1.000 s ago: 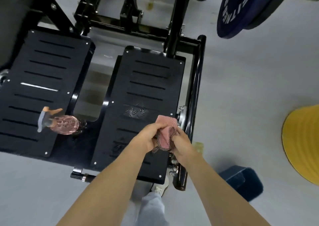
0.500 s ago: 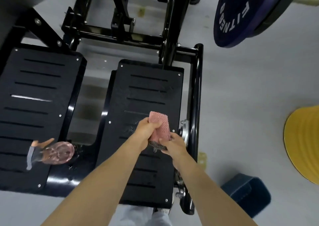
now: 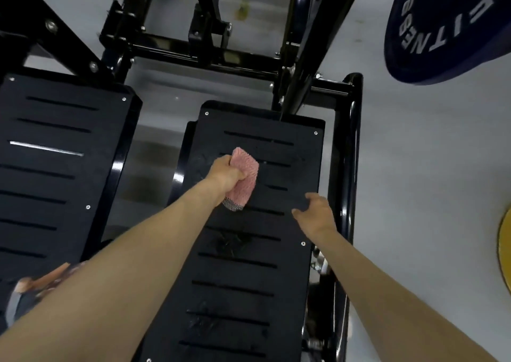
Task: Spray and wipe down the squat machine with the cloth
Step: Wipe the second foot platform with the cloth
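Observation:
The squat machine has two black slotted foot plates, a right plate (image 3: 290, 223) and a left plate (image 3: 55, 195), on a black steel frame (image 3: 345, 168). My left hand (image 3: 226, 175) grips a folded pink cloth (image 3: 246, 184) and holds it against the upper middle of the right plate. My right hand (image 3: 315, 213) hovers over the plate's right side with loose fingers, holding nothing. A pink spray bottle (image 3: 36, 287) with a grey trigger lies on the left plate at the lower left, partly hidden by my left forearm.
A dark blue weight plate (image 3: 448, 29) hangs at the upper right. A yellow disc (image 3: 504, 251) lies on the grey floor at the right edge. Frame bars (image 3: 193, 49) cross behind the plates, and a gap with bare floor (image 3: 149, 168) lies between them.
Both hands held the cloth near the right plate's near right part. My right hand has let go, and my left hand has carried the cloth farther up the plate.

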{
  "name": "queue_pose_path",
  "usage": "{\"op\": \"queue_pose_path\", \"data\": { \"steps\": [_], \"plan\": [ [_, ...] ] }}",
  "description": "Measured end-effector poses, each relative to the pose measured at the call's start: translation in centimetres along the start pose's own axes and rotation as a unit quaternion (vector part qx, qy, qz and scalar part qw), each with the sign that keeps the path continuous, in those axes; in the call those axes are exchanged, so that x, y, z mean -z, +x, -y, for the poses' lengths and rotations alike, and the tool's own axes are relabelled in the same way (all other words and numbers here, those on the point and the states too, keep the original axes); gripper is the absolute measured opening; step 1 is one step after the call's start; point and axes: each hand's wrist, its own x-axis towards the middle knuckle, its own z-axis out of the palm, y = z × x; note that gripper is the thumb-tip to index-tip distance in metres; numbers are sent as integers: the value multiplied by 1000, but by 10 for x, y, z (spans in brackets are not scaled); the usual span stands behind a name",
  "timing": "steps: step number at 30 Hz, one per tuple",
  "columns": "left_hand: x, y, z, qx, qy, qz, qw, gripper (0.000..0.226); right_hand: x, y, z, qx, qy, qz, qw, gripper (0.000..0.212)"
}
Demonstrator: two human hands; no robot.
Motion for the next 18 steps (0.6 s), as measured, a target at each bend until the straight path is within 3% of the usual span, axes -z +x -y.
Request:
{"op": "queue_pose_path", "data": {
  "steps": [5, 7, 12, 15, 18],
  "plan": [
    [-6, 34, 1, -38, 80, -57, 994, 16, 9, 44, -6, 0, -169, 2, 986, 92],
    [-4, 45, -1, -61, 130, -108, 984, 14, 14, 63, 2, 12, -262, -13, 965, 101],
    [19, 74, -17, -112, 162, -221, 955, 19, 15, 99, 28, 22, -376, -27, 926, 127],
    [39, 98, -28, -155, 231, -297, 913, 23, 10, 107, 34, 10, -447, -26, 894, 132],
    [51, 123, -35, -153, 324, -328, 874, 22, 8, 113, 38, -4, -448, -9, 894, 132]
  ]
}}
